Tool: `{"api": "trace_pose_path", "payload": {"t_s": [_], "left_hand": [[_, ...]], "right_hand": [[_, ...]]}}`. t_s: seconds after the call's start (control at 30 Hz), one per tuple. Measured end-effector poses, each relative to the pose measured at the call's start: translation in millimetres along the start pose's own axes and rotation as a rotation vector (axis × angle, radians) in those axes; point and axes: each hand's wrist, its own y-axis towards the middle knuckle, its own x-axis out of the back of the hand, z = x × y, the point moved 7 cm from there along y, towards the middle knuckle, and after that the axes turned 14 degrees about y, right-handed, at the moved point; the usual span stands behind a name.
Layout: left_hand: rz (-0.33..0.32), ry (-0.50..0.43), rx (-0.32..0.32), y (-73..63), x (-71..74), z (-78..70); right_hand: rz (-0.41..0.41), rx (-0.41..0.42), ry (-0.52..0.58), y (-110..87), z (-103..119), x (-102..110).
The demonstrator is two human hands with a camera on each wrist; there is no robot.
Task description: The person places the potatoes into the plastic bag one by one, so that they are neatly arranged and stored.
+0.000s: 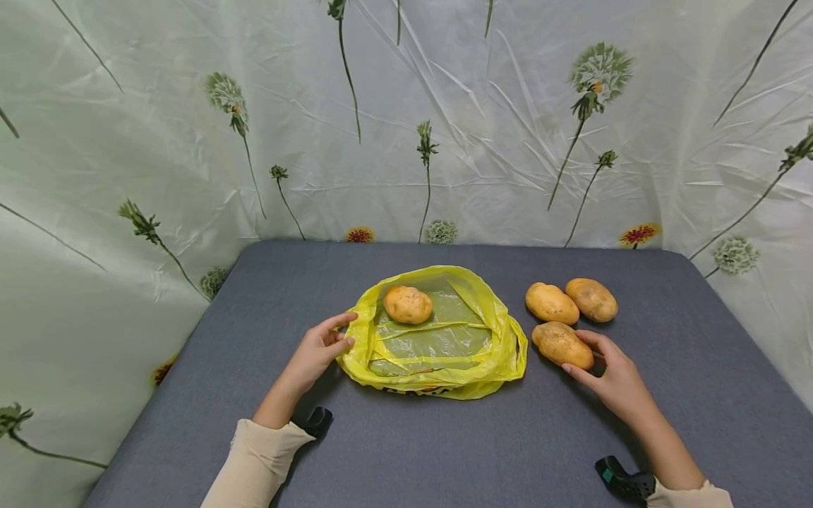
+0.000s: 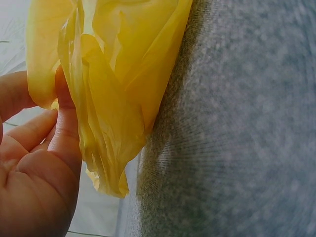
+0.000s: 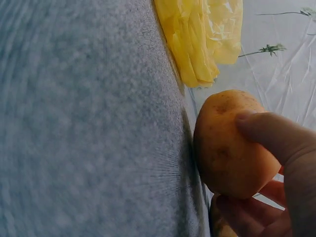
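Observation:
A yellow plastic bag [image 1: 504, 360] lies on the table with its mouth spread wide and one potato [image 1: 408, 305] inside, toward the left. My left hand [image 1: 320, 346] pinches the bag's left rim between thumb and fingers; in the left wrist view the yellow film [image 2: 113, 98] hangs in folds beside the thumb. To the right of the bag, my right hand [image 1: 612, 377] grips a potato [image 1: 562, 344], thumb on the near side and fingers on the far side. The right wrist view shows that potato [image 3: 229, 148] close to the tabletop; whether it touches cannot be told.
Two more potatoes, one [image 1: 551, 303] nearer the bag and one [image 1: 592, 300] farther right, lie just behind the gripped one. A dark grey cloth covers the table [image 1: 444, 451]. Behind it hangs a pale flower-print curtain [image 1: 508, 141].

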Motion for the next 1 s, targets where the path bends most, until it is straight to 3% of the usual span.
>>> {"api": "trace_pose_path", "payload": {"t_s": [0.17, 0.4, 0.67, 1.0], "left_hand": [[-0.007, 0.007, -0.007, -0.9, 0.3, -0.9], [-0.026, 0.006, -0.099, -2.7, 1.0, -3.2], [-0.003, -0.001, -0.001, -0.6, -0.2, -2.4], [0.0, 0.0, 0.008, -0.2, -0.2, -2.3]], "right_hand": [[-0.045, 0.038, 0.03, 1.7, 5, 3], [-0.098, 0.059, 0.067, 2.6, 14, 7], [-0.155, 0.166, 0.084, 3.1, 20, 10], [-0.15, 0.225, 0.038, 17.2, 42, 5]]}}
